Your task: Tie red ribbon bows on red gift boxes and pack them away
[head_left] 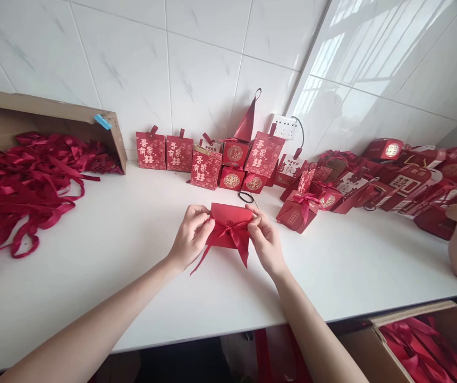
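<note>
Spilling from a cardboard carton (83,104) at the left, loose ribbon (33,186) covers that end of the white table (104,298); a blue clip (103,122) sits on the carton's edge. To the right, printed boxes (151,151) stand in a row by the wall. In front of this row, near the middle of the table, is the red box (226,210) being worked on, located between the two hands, with a bow (229,230) across its front. The left hand (192,234) pinches the bow's left loop between thumb and index finger at the box's left edge. Two ribbon tails hang below the knot, the left one thin and the right one broad. The right hand (267,240) likewise appears to pinch the right loop, thumb in front; whether it also grips the box cannot be determined. The step in hand appears to be tightening and spreading the bow. The next move calls for an even outward pull on both loops, keeping the knot centred, then straightening the tails. Farther right stands a bow-tied box (297,214), followed by a heap of red boxes (391,181).
</note>
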{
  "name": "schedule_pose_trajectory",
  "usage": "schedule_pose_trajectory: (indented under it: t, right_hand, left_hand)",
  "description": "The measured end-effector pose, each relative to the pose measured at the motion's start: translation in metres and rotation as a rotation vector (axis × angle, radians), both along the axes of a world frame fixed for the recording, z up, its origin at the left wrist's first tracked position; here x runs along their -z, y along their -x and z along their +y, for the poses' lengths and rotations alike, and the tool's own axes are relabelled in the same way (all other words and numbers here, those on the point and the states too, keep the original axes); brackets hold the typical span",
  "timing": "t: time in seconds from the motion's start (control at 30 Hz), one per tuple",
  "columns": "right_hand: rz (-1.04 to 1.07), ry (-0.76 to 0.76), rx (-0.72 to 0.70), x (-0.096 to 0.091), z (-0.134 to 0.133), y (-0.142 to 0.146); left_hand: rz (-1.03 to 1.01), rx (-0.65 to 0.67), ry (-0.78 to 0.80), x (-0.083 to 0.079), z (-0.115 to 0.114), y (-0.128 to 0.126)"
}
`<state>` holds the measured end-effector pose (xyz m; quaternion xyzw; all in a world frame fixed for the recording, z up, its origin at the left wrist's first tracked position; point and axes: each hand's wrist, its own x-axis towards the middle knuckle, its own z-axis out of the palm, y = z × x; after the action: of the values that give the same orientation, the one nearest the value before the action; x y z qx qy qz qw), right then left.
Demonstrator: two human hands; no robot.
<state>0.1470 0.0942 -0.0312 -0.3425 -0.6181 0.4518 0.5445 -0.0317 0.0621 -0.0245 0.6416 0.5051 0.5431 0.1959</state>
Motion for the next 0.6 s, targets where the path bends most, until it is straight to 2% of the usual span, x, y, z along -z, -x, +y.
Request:
schedule_pose_trajectory:
  t: [0.13,0.2,0.3,0.4,0.43,0.5,0.53,0.6]
  right_hand:
    - [-0.007,-0.041,-0.01,0.003,0.001,-0.001]
    - [-0.036,-0.115,-0.083,0.004,0.001,-0.002]
    - [-0.224,-0.262,-0.209,0.007,0.0,-0.004]
    - [-0.375,-0.302,-0.147,0.008,0.0,-0.004]
    - [-0.346,-0.263,-0.097,0.007,0.001,-0.004]
    - [-0.197,-0.087,-0.038,0.005,0.002,-0.004]
    - [-0.1,0.045,-0.05,0.004,0.003,-0.004]
    - [0.089,0.358,-0.158,0.0,0.005,-0.004]
  left_hand:
    - [-0.061,0.014,0.048,-0.001,0.0,0.0]
    - [-0.11,0.019,0.063,-0.001,0.001,0.002]
    - [-0.172,0.016,0.079,-0.001,0.004,0.006]
    - [-0.307,0.078,0.104,0.001,0.008,0.01]
    - [-0.394,0.116,0.112,0.001,0.01,0.011]
    - [-0.568,0.176,0.126,0.003,0.013,0.012]
    - [-0.618,0.188,0.129,0.003,0.013,0.013]
    - [-0.592,0.231,0.127,0.005,0.013,0.014]
